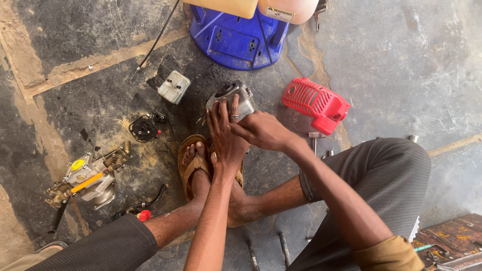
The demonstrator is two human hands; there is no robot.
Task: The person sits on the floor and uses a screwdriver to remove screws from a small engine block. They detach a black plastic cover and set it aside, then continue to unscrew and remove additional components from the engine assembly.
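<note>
1. Left hand [226, 135] lies flat, fingers extended onto the grey engine cylinder [232, 98], centre frame on the floor.
2. Right hand [263, 130] curls beside it, probably gripping its near right side.

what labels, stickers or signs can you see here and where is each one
Warning sticker: small white rectangle with dark print, at a slant on the pale cream tank at the top edge, above the blue plastic base.
Yellow round cap: on the metal pump unit at the left; any marking on it is too small to tell.
No packages, screens or other signs show.
</note>
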